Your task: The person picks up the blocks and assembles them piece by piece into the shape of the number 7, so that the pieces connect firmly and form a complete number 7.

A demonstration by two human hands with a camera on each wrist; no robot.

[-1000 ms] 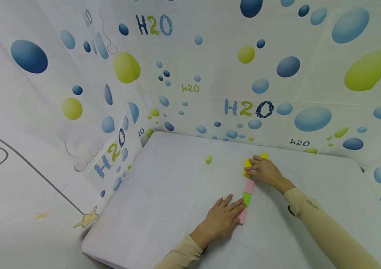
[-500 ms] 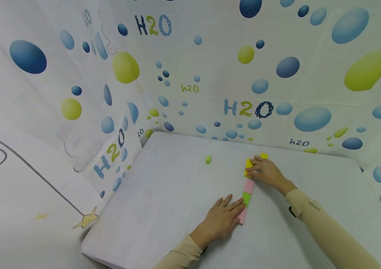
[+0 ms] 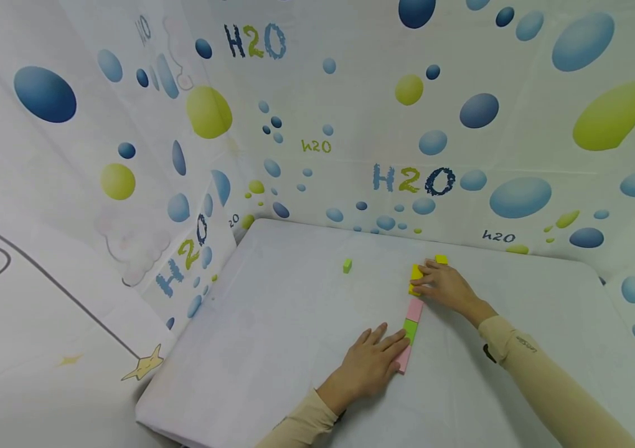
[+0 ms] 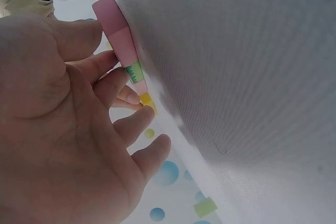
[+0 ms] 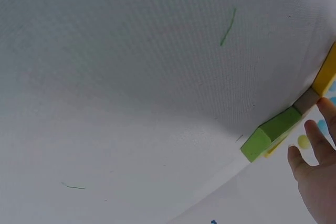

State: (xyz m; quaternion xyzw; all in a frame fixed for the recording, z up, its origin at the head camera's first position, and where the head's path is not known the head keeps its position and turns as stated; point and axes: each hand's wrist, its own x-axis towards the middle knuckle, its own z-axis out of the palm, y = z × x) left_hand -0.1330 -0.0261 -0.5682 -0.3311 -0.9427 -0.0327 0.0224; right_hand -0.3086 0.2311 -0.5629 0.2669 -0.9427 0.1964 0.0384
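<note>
A line of blocks runs away from me in the head view: a pink block (image 3: 403, 362), a green block (image 3: 410, 331), another pink block (image 3: 415, 309) and a yellow block (image 3: 415, 287). My left hand (image 3: 363, 368) lies palm down beside the near end, fingers extended and spread, index fingertip at the green block and thumb against the near pink block (image 4: 111, 17). My right hand (image 3: 447, 287) holds the yellow block, thumb at its near part, fingers at its far part. Beyond it, a brownish block (image 5: 306, 102) and a green block (image 5: 273, 134) are partly covered by that hand in the head view.
A second yellow block (image 3: 441, 259) shows behind the right hand. Farther left stands a small light green block (image 3: 347, 266) by itself. The white table (image 3: 272, 311) has rounded corners and meets a patterned wall covering (image 3: 351, 186) at the back.
The right hand and the yellow block have shifted slightly to the right. The left hand keeps its place by the near blocks.
</note>
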